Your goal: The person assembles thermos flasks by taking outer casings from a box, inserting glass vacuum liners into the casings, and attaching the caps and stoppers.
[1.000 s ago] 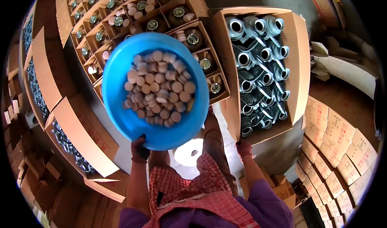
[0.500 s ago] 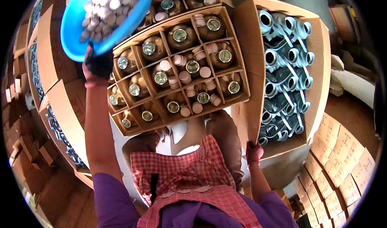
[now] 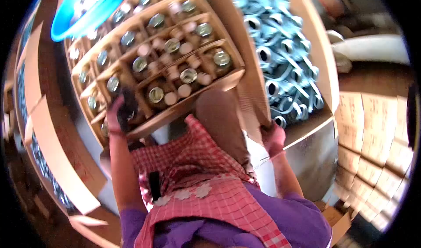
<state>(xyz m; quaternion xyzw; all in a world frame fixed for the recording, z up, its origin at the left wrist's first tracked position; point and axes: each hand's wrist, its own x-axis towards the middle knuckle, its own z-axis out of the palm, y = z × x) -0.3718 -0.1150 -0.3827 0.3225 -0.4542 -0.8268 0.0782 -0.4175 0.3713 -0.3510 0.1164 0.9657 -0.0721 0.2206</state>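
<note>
Now free of the blue basin (image 3: 66, 28) at eleven o'clock, the left hand (image 3: 126, 110) meets the bottle box (image 3: 224, 81), grip unclear; the right hand (image 3: 273, 138) pinches a flap (image 3: 252, 97).

Matt brown cardboard carton (image 3: 231, 78); basin (image 3: 98, 13) smooth, glossy blue plastic; bottles (image 3: 222, 58) look like shiny clear glass; checked apron (image 3: 223, 200) is woven cloth.

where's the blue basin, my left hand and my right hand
blue basin (image 3: 66, 25): head view, on its bare inner wall
left hand (image 3: 125, 111): head view, on the back of the hand
right hand (image 3: 274, 138): head view, on the back of the hand
</note>
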